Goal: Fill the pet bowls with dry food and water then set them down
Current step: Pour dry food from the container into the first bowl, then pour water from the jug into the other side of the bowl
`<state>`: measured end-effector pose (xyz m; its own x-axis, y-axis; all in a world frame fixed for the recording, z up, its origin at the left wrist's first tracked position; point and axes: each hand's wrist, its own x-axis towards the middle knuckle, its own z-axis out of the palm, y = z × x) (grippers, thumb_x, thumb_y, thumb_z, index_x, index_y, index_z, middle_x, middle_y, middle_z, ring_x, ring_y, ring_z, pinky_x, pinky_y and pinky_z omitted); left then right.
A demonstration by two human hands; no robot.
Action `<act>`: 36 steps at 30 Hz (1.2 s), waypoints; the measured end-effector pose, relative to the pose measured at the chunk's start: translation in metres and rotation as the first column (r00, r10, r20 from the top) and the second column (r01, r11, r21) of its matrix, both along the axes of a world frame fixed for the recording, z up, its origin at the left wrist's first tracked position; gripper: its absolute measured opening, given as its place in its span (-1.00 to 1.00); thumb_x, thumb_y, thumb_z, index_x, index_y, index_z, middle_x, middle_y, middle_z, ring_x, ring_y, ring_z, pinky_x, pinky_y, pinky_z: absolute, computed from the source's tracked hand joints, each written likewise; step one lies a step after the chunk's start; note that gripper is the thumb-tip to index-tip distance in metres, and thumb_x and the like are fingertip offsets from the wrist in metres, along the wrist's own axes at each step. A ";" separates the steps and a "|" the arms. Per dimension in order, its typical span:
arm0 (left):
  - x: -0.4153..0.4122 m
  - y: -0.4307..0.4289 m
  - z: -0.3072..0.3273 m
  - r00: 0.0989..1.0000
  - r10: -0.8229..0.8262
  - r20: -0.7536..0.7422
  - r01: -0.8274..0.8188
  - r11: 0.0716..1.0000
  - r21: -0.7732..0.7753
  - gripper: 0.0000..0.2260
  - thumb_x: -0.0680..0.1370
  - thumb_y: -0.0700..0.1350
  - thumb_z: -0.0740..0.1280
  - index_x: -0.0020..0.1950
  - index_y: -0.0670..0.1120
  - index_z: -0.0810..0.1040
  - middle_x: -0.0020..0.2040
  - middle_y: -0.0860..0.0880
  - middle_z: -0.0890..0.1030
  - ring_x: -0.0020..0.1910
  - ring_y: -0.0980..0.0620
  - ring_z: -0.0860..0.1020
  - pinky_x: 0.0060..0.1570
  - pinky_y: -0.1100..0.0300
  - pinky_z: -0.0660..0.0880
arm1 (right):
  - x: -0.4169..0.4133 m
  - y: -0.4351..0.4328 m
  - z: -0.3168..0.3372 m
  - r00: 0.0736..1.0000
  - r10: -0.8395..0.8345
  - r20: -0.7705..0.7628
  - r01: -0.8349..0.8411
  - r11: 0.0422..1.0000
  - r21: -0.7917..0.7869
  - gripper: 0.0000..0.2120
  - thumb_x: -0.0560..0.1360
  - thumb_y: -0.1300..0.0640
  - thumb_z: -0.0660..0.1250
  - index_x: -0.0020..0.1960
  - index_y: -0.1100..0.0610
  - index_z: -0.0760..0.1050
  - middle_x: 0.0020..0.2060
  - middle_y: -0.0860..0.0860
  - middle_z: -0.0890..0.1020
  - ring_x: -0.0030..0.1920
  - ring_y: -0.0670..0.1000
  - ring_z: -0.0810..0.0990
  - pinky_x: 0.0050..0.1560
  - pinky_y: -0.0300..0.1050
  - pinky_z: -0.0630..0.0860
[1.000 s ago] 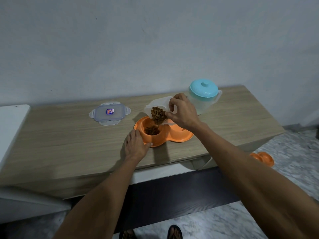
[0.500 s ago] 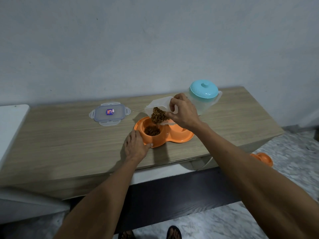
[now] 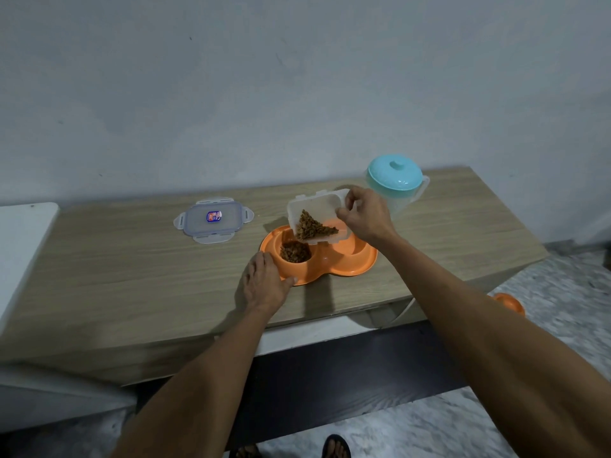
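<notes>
On the worktop (image 3: 132, 276), the lid (image 3: 196, 226) bears an illegible sticker (image 3: 214, 216); right hand (image 3: 365, 216) grips the kibble container (image 3: 314, 206), flat left hand (image 3: 264, 282) touches the double bowl (image 3: 347, 264).

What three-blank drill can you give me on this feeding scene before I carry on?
1. The right hand holds the clear container tilted above the double bowl, whose colour is ____.
2. Dry food lies in the bowl's ____ compartment.
3. Beyond the left hand, the container's lid lies flat on the ____.

Missing words: orange; left; table.
</notes>
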<state>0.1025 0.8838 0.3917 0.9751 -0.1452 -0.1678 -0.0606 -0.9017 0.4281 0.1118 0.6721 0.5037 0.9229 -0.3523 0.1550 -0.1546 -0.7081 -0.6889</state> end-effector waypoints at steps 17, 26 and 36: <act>0.006 -0.002 -0.008 0.999 0.035 0.010 -0.035 0.999 0.015 -0.18 0.43 0.22 0.44 0.53 -0.10 0.19 0.55 -0.08 0.21 0.53 -0.09 0.20 0.47 -0.05 0.23 | 0.098 0.003 -0.027 0.964 -0.220 -0.152 0.266 0.850 0.455 -0.80 0.44 0.22 0.33 -0.29 0.07 0.35 -0.35 0.07 0.49 -0.36 0.09 0.49 -0.29 0.14 0.63; 0.009 -0.002 -0.009 0.998 0.058 0.015 -0.059 0.998 0.032 -0.17 0.40 0.22 0.45 0.54 -0.08 0.21 0.54 -0.05 0.23 0.51 -0.05 0.23 0.46 -0.04 0.23 | 0.152 0.022 -0.073 0.968 -0.116 -0.223 0.197 0.901 0.386 -0.84 0.44 0.19 0.31 -0.26 0.08 0.35 -0.21 0.12 0.54 -0.13 0.23 0.62 -0.12 0.09 0.60; 0.006 -0.002 -0.009 0.997 0.069 0.034 -0.069 0.998 0.004 -0.16 0.38 0.22 0.48 0.53 -0.06 0.22 0.54 -0.03 0.24 0.53 -0.04 0.20 0.48 -0.06 0.21 | 0.152 0.021 -0.085 0.956 -0.172 -0.240 0.248 0.907 0.340 -0.89 0.47 0.14 0.35 -0.16 0.10 0.43 -0.14 0.11 0.58 0.02 0.18 0.59 0.05 0.01 0.56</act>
<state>0.1087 0.8817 0.3825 0.9879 -0.0767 -0.1349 -0.0128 -0.9064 0.4222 0.2639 0.6933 0.4184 0.8191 -0.5376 -0.1999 -0.4332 -0.3513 -0.8300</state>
